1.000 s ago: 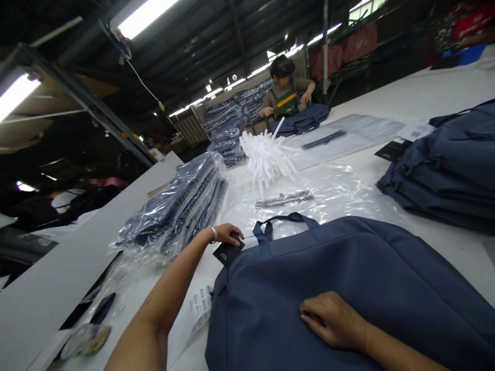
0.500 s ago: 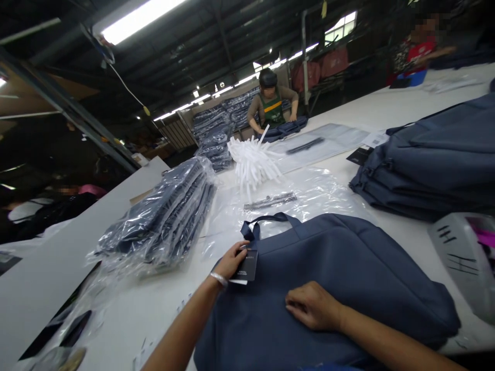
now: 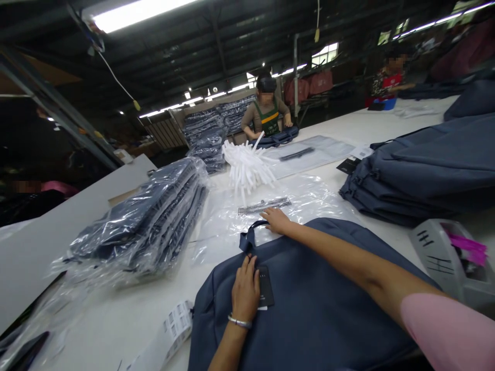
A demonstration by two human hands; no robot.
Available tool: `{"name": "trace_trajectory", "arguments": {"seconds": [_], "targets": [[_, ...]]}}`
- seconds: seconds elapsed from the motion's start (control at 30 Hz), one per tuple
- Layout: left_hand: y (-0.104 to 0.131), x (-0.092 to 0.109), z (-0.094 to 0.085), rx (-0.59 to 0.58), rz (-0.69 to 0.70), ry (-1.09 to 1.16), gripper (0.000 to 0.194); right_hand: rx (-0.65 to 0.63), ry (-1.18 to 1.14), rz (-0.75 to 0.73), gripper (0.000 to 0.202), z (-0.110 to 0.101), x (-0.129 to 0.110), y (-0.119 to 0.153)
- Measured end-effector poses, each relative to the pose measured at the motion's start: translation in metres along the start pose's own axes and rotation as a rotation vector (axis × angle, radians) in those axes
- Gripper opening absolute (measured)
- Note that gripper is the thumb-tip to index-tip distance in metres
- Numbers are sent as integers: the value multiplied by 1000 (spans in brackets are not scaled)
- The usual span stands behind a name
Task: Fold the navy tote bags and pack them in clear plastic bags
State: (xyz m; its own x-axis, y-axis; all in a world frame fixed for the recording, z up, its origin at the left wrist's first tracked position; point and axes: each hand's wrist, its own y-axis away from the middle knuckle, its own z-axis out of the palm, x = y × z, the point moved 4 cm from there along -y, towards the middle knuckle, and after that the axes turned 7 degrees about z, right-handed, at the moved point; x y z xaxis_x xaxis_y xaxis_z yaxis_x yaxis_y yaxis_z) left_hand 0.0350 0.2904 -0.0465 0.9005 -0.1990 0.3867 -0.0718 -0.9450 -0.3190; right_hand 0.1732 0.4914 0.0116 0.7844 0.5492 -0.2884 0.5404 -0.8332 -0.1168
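Overhead, a dark roof point(image 3: 162, 56) with a tube light point(image 3: 143, 13) covers our workroom, and below it spreads our white table point(image 3: 116, 309). Taking our blue bag point(image 3: 317, 304) as the middle of the dial, a co-worker point(image 3: 266, 114) leans over folded blue cloth point(image 3: 278, 137) at twelve o'clock, well apart from us. Between one and two sits a pile of bags point(image 3: 429, 165); at ten, a wrapped stack point(image 3: 143, 216). Our bag lies right before us, its handle point(image 3: 247, 239) near eleven. Clear plastic point(image 3: 320, 197) lies at twelve, past the bag's top edge, and white strips point(image 3: 249, 167) bunch near eleven. Between two and three stands a grey basket point(image 3: 429, 242). Our left hand point(image 3: 245, 288) rests on the bag — fingers laid nearly straight, tips at the handle's foot. Our right hand point(image 3: 277, 221) stretches its fingers to the handle; we cannot tell whether they grip it. Labels point(image 3: 178, 324) lie at nine, and a black tag point(image 3: 266, 286) sits just beside our left hand, at its three o'clock.
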Motion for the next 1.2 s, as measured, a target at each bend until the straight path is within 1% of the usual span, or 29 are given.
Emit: {"name": "trace_trajectory", "arguments": {"seconds": [0.07,0.13,0.17,0.23,0.3,0.37,0.4,0.43,0.47,0.5,0.57,0.6,0.67,0.73,0.77,0.8,0.83,0.87,0.9,0.93,0.97,1.03,1.07,1.1,1.13,1.2], "targets": [[2,5,-3,15,20,-55,44,-57,48,-36,30,7,-6,-12],[4,8,-7,52,10,-82,44,-76,85,-62,16,2,-12,-16],[4,9,-10,79,-2,-89,44,-71,98,-72,15,-5,-14,-15],[5,11,-16,134,-32,-98,42,-43,115,-92,19,-29,-19,-5],[6,11,-20,164,-66,-90,36,-14,121,-110,23,-56,-25,22],[6,10,-20,156,-111,-34,32,-10,120,-144,25,-75,-35,66],[6,9,-19,139,-138,11,32,-24,117,-177,24,-78,-42,93],[6,7,-17,116,-165,58,32,-62,105,-219,24,-75,-49,122],[6,4,-14,90,-186,99,30,-106,84,-255,25,-68,-56,150],[6,2,-13,67,-201,129,28,-133,55,-272,30,-56,-62,177],[6,-1,-12,25,-205,155,21,-173,-3,-245,54,-25,-69,219],[7,-2,-15,8,-201,156,18,-159,-26,-188,54,-9,-68,232],[6,3,-24,-17,-200,144,17,-101,-95,-90,48,17,-66,245],[4,16,-37,-3,-196,103,20,-33,-161,-48,41,33,-64,246],[3,26,-43,15,-166,73,23,-9,-181,-50,40,37,-64,245],[2,39,-46,27,-107,42,28,7,-188,-55,41,39,-65,243],[1,52,-45,21,-23,11,33,15,-188,-63,42,39,-66,242],[3,65,-41,-7,70,-21,37,18,-191,-71,44,38,-66,243],[6,75,-32,-54,153,-54,41,22,-205,-81,45,34,-66,246],[11,82,-21,-111,215,-87,45,28,-237,-90,44,28,-65,253],[17,84,-9,-162,245,-117,48,33,-287,-89,43,21,-62,262],[29,80,12,-207,251,-173,52,32,-429,-39,33,6,-52,288],[34,77,20,-209,249,-191,53,16,-506,28,29,2,-43,304],[38,73,25,-203,249,-203,53,-17,-578,124,34,0,-34,320],[40,70,28,-194,248,-212,54,-68,-642,238,46,3,-24,337],[41,68,28,-180,253,-223,54,-196,-747,490,67,19,-5,370]]}}
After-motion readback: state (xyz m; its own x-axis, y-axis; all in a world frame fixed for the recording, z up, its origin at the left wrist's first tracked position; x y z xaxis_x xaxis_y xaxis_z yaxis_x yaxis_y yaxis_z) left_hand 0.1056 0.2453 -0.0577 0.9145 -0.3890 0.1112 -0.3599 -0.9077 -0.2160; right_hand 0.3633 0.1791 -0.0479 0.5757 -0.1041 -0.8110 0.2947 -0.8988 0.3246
